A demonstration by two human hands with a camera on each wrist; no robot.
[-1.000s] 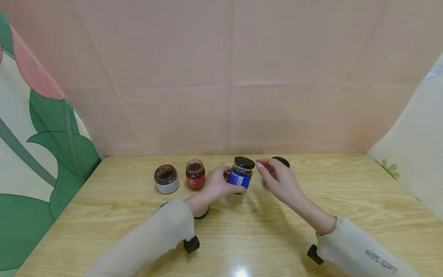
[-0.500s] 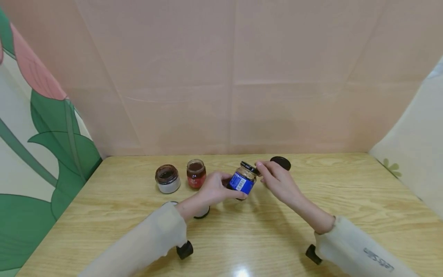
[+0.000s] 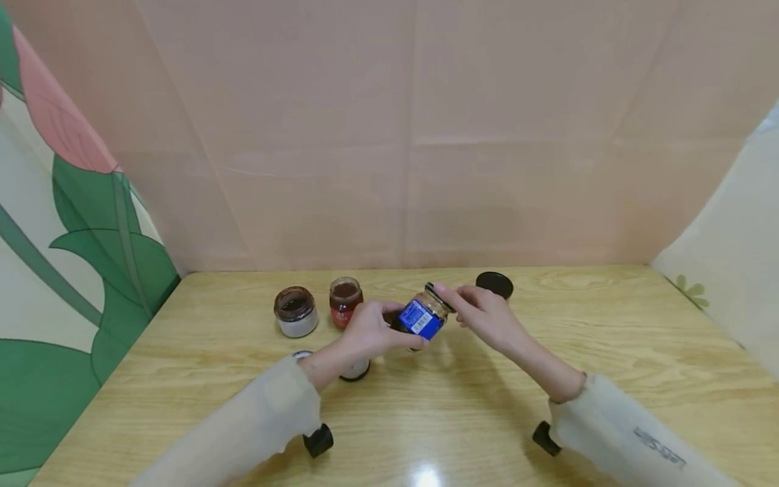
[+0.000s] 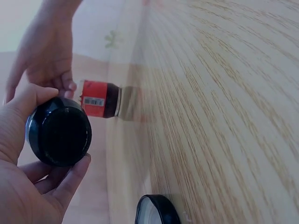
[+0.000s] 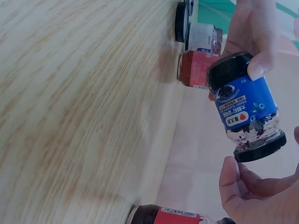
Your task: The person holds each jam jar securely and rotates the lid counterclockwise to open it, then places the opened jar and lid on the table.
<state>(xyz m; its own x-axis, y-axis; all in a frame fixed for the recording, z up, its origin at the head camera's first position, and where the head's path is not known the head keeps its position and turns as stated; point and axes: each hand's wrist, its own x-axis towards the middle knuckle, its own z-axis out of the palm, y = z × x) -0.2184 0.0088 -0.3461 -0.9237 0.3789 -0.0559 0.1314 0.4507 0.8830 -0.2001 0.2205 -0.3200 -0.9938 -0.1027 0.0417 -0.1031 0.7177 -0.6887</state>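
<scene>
My left hand (image 3: 368, 330) grips a small blue-labelled glass jar (image 3: 420, 321), tilted with its top toward the right, above the table. The black lid (image 5: 260, 148) sits on the jar's mouth. Thumb and fingers of my right hand (image 3: 489, 318) pinch at the lid's edge. In the left wrist view, the jar's dark base (image 4: 63, 133) faces the camera. Behind my right hand stands a red-labelled jar (image 4: 96, 99) with a black lid (image 3: 494, 285); the hand mostly hides it in the head view.
On the table (image 3: 608, 338), a lidless white-labelled jar (image 3: 296, 318) and a lidless red-labelled jar (image 3: 345, 301) stand left of my hands. Loose lids lie under my left forearm, one with a black rim (image 3: 356, 372). A pink cloth (image 3: 389, 135) hangs behind the table.
The blue-labelled jar has tipped from nearly upright to leaning right, and my left hand has turned with it. My right hand has moved slightly left, onto the lid.
</scene>
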